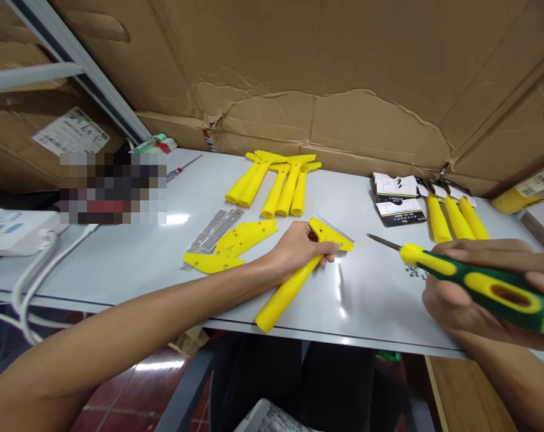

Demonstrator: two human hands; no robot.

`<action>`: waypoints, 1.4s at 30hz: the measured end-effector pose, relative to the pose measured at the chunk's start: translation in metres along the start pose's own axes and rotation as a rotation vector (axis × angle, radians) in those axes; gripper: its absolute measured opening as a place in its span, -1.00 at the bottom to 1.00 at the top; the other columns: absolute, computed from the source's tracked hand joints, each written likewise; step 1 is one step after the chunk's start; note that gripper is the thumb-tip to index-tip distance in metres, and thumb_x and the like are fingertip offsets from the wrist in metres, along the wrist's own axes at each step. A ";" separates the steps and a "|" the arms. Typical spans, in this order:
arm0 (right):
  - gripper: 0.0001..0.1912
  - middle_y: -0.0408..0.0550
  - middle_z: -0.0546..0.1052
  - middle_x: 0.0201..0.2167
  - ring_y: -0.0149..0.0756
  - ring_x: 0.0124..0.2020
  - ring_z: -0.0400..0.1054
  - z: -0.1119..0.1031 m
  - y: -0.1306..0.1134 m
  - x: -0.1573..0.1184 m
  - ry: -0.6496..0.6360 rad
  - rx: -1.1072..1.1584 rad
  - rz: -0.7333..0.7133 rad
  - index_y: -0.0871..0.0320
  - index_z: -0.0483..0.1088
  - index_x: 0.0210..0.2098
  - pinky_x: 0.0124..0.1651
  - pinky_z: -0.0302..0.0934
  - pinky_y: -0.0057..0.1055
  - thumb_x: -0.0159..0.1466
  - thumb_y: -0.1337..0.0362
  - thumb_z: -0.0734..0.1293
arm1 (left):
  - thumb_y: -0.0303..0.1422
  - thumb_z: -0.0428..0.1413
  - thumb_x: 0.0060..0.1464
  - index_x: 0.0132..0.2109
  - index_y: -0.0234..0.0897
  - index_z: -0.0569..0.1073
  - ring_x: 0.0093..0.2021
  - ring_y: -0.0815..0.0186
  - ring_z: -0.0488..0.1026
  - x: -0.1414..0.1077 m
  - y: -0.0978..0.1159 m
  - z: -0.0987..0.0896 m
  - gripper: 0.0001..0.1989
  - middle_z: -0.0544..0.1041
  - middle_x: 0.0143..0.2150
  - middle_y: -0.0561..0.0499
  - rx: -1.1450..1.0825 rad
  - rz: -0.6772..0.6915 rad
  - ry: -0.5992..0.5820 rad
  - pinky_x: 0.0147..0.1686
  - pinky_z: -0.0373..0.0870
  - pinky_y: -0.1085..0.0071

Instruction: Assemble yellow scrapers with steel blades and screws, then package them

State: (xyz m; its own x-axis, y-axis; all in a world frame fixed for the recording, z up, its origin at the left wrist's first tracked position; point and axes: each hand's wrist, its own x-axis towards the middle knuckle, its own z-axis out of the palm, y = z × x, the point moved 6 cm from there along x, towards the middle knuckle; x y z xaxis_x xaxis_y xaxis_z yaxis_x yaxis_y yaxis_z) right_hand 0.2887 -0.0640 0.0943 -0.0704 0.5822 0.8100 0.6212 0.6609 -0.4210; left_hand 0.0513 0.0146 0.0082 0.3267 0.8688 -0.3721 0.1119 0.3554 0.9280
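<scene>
My left hand (301,249) is closed around the head of a yellow scraper (285,294), whose handle slants down toward the table's front edge. A thin blade edge and screw holes show at its head. In my right hand (470,306) is a green and yellow screwdriver (488,279), its shaft pointing left toward the scraper, with the tip apart from it. Left of my left hand lie yellow plastic plates (245,237) with holes, beside metal blades (220,228) on clear wrapping. Behind them rest several yellow scraper handles (281,186).
Scrapers with yellow handles (456,219) and black-and-white cards (398,201) are at the right. A small screwdriver (177,173) lies at the back left, near white cables (51,270). Cardboard (321,66) walls the back of the white table (132,258). A yellow cylinder (524,192) stands far right.
</scene>
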 end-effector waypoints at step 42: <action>-0.68 -0.32 0.33 -0.64 -0.53 -0.70 0.18 0.099 0.015 -0.024 -1.121 0.614 0.772 0.11 0.43 -0.25 -0.64 0.05 -0.58 0.45 -0.01 0.41 | -0.23 0.53 -0.04 -0.19 -0.30 0.52 -0.42 0.36 0.61 -0.022 0.010 0.019 -0.58 0.67 -0.35 0.01 0.073 0.045 -0.525 -0.33 0.57 0.43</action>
State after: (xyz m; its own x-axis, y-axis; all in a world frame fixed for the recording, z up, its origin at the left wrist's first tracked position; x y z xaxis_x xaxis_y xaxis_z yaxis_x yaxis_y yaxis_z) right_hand 0.2228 -0.0214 0.0280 -0.6105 0.7355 -0.2938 0.3868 -0.0469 -0.9210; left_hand 0.0627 -0.0078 0.0259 0.7562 0.5866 -0.2898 0.1458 0.2807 0.9487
